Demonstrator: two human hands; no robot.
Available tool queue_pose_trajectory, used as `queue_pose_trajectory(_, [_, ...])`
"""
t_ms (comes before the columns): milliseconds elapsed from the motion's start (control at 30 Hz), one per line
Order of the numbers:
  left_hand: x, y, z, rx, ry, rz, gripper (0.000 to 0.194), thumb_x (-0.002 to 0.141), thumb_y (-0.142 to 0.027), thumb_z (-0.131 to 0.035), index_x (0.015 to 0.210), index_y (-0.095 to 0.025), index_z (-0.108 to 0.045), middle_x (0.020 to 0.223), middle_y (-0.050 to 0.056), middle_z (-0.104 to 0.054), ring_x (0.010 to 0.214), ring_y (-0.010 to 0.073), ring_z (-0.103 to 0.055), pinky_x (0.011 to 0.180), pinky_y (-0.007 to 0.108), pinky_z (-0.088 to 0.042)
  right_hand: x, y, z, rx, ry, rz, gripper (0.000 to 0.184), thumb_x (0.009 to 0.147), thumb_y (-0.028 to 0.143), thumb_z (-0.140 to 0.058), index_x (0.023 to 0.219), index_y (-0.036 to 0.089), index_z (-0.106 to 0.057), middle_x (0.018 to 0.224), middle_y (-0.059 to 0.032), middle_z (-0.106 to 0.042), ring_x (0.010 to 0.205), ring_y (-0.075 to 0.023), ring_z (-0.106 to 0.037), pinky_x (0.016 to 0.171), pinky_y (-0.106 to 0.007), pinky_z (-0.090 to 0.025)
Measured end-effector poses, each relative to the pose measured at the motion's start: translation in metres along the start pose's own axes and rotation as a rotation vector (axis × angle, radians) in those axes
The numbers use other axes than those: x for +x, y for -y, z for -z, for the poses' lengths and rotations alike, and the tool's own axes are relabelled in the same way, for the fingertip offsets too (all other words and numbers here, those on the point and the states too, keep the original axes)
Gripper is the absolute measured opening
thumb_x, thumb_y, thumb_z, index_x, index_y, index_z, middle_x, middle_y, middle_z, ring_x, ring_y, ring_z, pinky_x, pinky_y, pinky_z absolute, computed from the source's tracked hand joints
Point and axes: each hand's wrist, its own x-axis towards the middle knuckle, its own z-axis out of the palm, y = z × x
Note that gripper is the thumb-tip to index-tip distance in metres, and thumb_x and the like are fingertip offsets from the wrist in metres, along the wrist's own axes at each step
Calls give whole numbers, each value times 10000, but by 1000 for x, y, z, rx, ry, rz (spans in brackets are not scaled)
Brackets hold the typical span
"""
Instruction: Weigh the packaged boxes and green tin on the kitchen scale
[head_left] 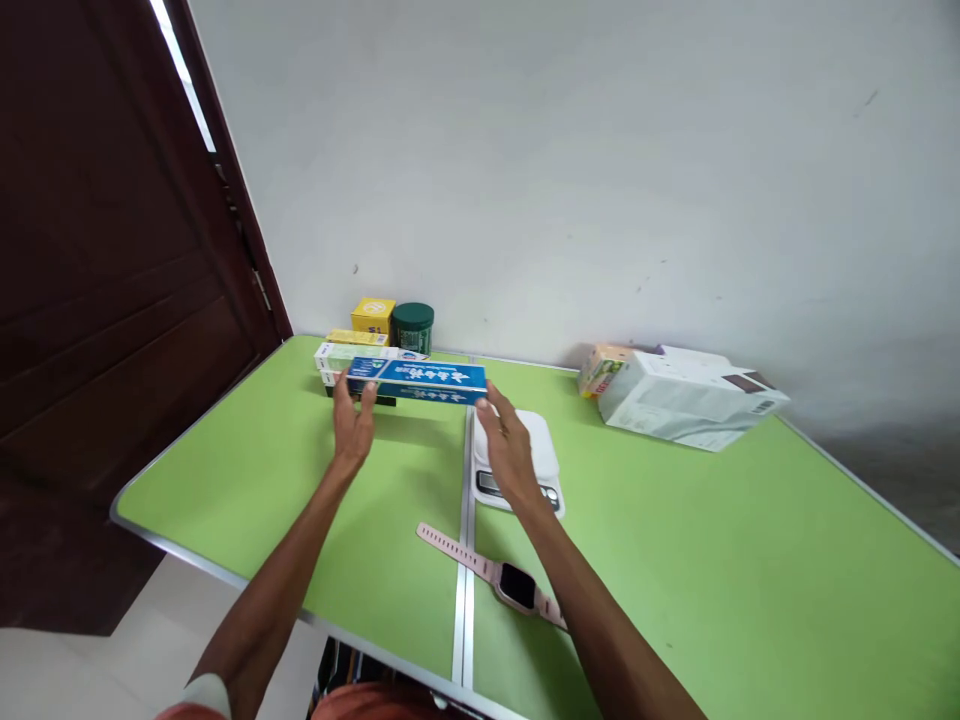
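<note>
A long blue box (417, 381) with white lettering is held level above the green table (247, 470), one end in each hand. My left hand (352, 420) grips its left end, fingers closed around it. My right hand (507, 445) grips its right end. Under my right hand lies a white kitchen scale (541, 450) with a dark display. Just behind the blue box a white box (352, 355) lies on the table.
At the back left stand a yellow box (373, 315), a flat yellow box (357, 338) and a dark green jar (412, 327). A pink smartwatch (504, 579) lies near the front edge. White and printed packages (686, 397) sit at the back right. A dark door (112, 260) is left.
</note>
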Motion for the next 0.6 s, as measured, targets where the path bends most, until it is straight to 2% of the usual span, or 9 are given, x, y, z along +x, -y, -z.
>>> queue_pose_trajectory(167, [86,33,31,69,-127,-18,618,958,-550,-597,1460,-207,-492,1531,167,-543,1438,284,-505,1225,452,-381,60,10,-82,53,142,65,800,882,799,-562,1463,252,-622,1585,-115,-536,1513,-345,-422,1261,-581,-290])
queue_pose_trajectory(300, [126,58,41,152,-147,36,537,943,-511,-616,1377,-200,-554,1454,155,-605,1403,295,-534,1230,476,-369,85,2,-123,37,204,57,863,880,848,-490,1473,233,-606,1571,-126,-546,1501,-361,-423,1226,-596,-333])
queue_pose_trajectory(433, [137,70,46,218,-101,16,506,959,-480,-589,1367,-182,-558,1452,172,-605,1393,301,-539,1224,465,-370,86,-7,-135,-40,221,117,880,933,837,-390,1509,193,-559,1580,-134,-531,1489,-347,-423,1220,-566,-357])
queue_pose_trajectory(533, [137,70,50,245,-89,29,554,978,-473,-557,1426,-150,-511,1506,206,-550,1428,309,-507,1243,469,-342,82,-9,-125,-74,197,130,890,961,805,-385,1509,122,-545,1566,-195,-531,1466,-370,-447,1198,-584,-383])
queue_pose_trajectory(600, [132,66,52,269,-121,41,640,970,-481,-567,1484,-120,-446,1561,237,-475,1482,327,-443,1268,490,-293,75,-8,-110,-109,168,174,855,970,784,-406,1503,131,-551,1546,-198,-550,1441,-376,-480,1180,-592,-406])
